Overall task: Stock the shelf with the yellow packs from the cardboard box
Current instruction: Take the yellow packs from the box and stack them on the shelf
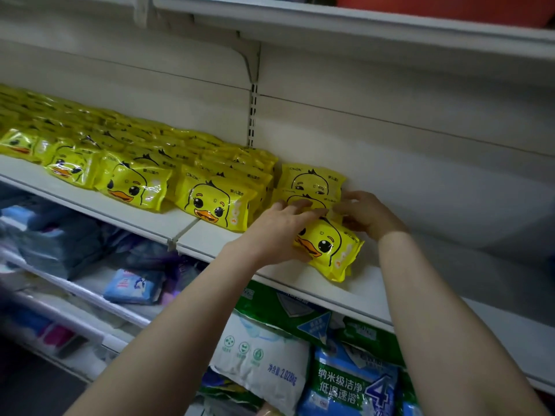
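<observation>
A yellow pack (333, 253) with a duck face is sitting on the white shelf (300, 280), near the front edge, and it is leaning over to one side. The left hand (279, 232) is lying over the top left part of this pack. Its fingers (297, 207) are stretched out flat, and the tips are touching the pack just behind. The right hand (369, 214) is curling its fingers round the top right corner of the leaning pack and pinching it. The two hands are staying close together with only the pack between them. Two more yellow packs (312, 180) are standing right behind it, one in front of the other, close to the white back wall. To the left, rows of yellow packs (144, 163) are filling the shelf, with the duck faces looking out. Under the shelf, big green and blue bags (345, 379) are lying next to a white bag (261, 355). Farther left, blue packs (132, 285) are lying on lower shelves, and they are looking blurry. Up above, a top shelf (360, 28) is holding something red (450, 7).
</observation>
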The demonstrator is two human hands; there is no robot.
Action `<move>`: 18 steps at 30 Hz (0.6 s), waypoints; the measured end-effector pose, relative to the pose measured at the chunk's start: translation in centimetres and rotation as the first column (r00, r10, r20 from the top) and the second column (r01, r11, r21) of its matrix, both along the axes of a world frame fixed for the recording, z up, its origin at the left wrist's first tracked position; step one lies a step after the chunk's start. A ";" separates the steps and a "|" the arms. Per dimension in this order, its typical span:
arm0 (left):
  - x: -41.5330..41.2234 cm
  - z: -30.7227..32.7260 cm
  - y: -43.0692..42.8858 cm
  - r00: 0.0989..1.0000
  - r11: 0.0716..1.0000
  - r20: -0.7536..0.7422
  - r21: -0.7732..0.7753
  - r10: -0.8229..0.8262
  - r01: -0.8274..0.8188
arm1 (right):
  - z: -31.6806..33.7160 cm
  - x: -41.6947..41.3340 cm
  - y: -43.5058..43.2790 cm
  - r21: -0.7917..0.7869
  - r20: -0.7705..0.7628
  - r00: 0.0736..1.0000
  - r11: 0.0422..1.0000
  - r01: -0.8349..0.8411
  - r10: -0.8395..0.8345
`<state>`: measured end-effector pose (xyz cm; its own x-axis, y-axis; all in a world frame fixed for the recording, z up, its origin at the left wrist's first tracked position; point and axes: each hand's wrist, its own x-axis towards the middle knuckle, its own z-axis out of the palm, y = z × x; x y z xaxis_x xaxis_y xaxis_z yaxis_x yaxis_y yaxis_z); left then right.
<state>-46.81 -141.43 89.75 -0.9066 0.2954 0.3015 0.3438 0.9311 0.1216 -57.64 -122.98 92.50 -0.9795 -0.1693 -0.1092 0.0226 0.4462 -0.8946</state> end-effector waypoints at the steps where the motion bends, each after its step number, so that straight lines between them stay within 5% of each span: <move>1: -0.1 0.0 0.1 1.000 1.000 -0.006 -0.014 0.016 -0.016 | -0.4 -0.4 -0.1 0.010 0.001 1.000 1.000 -0.009 0.009; 13: -2.8 -1.2 0.8 0.961 0.985 -0.220 0.062 0.169 -0.159 | -1.9 -2.7 0.7 -0.161 -0.273 0.952 0.982 0.099 -0.141; 18: -3.9 -1.7 0.9 0.957 0.979 -0.235 0.147 0.171 -0.138 | -0.6 -1.7 1.8 -0.008 -0.214 0.970 0.993 0.115 -0.115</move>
<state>-50.73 -140.56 88.04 -0.8312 0.1018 0.5466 0.2311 0.9574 0.1732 -59.30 -121.22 91.85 -0.9931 -0.0542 0.1041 -0.1174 0.4555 -0.8825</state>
